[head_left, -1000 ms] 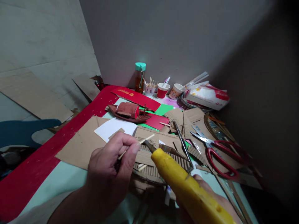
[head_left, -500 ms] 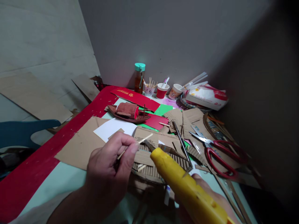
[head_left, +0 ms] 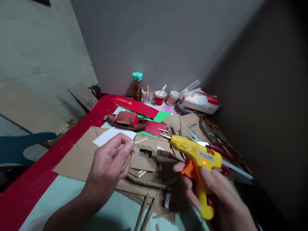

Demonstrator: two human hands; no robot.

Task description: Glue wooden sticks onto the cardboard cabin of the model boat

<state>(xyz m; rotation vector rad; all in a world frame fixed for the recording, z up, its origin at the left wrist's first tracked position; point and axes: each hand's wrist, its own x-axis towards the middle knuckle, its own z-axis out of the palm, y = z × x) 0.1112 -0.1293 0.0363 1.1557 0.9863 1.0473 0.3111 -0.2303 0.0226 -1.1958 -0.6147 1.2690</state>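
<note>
Between thumb and fingers, my left hand (head_left: 112, 158) pinches a thin wooden stick (head_left: 141, 141), whose pale end points right. My right hand (head_left: 216, 189) grips a yellow hot glue gun (head_left: 194, 150) with an orange trigger and a lit orange light. Its metal nozzle points left, apart from the stick. Below both hands lies a cardboard boat (head_left: 166, 170) with a ribbed deck and a flat cabin piece with a rectangular opening. Short pale sticks (head_left: 141, 174) rest on its deck. Behind sits a finished-looking brown model boat (head_left: 127, 121) with a reddish canopy.
Red-handled scissors (head_left: 223, 150) lie behind the glue gun, partly hidden. Along the wall stand a bottle (head_left: 137, 88), a cup of sticks (head_left: 148, 97), a red cup (head_left: 160, 98) and a tissue pack (head_left: 201, 102). Cardboard (head_left: 72, 154) covers the left side; strips (head_left: 146, 211) lie in front.
The glue gun has moved away from the stick to the right and turned side-on, with its nozzle pointing left. My left hand still holds the stick. The view has shifted slightly.
</note>
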